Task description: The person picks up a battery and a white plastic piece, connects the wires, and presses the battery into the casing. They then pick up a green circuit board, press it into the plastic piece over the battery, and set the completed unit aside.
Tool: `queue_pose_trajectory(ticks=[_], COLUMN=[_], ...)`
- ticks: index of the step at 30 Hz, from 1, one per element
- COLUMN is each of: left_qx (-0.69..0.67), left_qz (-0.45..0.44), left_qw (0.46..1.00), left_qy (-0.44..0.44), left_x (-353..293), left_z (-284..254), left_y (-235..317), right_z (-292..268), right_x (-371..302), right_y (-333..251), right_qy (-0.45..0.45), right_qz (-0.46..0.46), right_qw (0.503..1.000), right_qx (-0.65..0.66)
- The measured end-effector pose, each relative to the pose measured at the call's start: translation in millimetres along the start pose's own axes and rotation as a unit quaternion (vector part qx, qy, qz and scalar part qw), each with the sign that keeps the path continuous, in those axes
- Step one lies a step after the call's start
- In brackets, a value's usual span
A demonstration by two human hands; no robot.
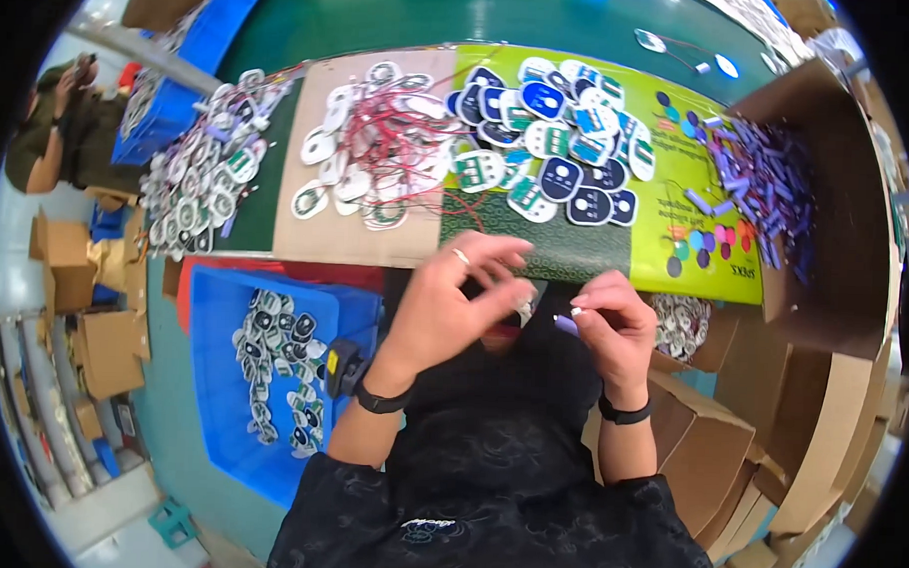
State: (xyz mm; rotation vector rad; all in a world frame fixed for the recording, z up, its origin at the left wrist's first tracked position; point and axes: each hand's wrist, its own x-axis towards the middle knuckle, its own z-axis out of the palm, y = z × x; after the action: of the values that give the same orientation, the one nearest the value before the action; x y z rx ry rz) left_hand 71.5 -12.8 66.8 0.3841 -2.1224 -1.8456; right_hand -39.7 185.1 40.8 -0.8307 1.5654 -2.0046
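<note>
My left hand point(454, 302), with a ring on one finger, hovers before the table's near edge, its thumb and fingers apart and slightly blurred. Just below its thumb tip shows a small pale piece point(525, 309); whether the hand touches it I cannot tell. To the right, my right hand point(618, 328) pinches a small purple cylindrical battery point(565, 324) by its white connector end. Beyond my hands lie white casings with red wires point(384, 141) and a heap of oval casings point(560, 137) in white, dark blue and green.
An open cardboard box point(838, 197) on the right holds many purple batteries point(763, 185). More white parts point(203, 175) pile up at the table's left. Below stands a blue bin point(220, 396) of finished-looking casings. Cardboard boxes point(704, 443) crowd my right side. Another person point(64, 130) is at far left.
</note>
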Motion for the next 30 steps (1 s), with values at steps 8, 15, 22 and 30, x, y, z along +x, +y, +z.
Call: queue_pose_trajectory(ticks=[8, 15, 22, 30], left_qx=[0.436, 0.486, 0.471, 0.037], left_qz=[0.182, 0.113, 0.104, -0.004], left_qw=[0.87, 0.863, 0.873, 0.993], left_qy=[0.139, 0.079, 0.073, 0.108], left_x=[51.2, 69.0, 75.3, 50.2], left_z=[27.8, 37.4, 34.1, 45.2], left_y=[-33.3, -37.6, -35.5, -29.7], right_z=[-17.3, -30.5, -28.8, -23.4], right_x=[-12.7, -18.9, -14.0, -7.6], right_y=[0.8, -7.3, -6.2, 0.0], right_qy=[0.034, 0.063, 0.062, 0.116], right_qz=[0.053, 0.073, 0.072, 0.083], right_qw=[0.994, 0.994, 0.995, 0.988], right_qx=[0.092, 0.053, 0.034, -0.065])
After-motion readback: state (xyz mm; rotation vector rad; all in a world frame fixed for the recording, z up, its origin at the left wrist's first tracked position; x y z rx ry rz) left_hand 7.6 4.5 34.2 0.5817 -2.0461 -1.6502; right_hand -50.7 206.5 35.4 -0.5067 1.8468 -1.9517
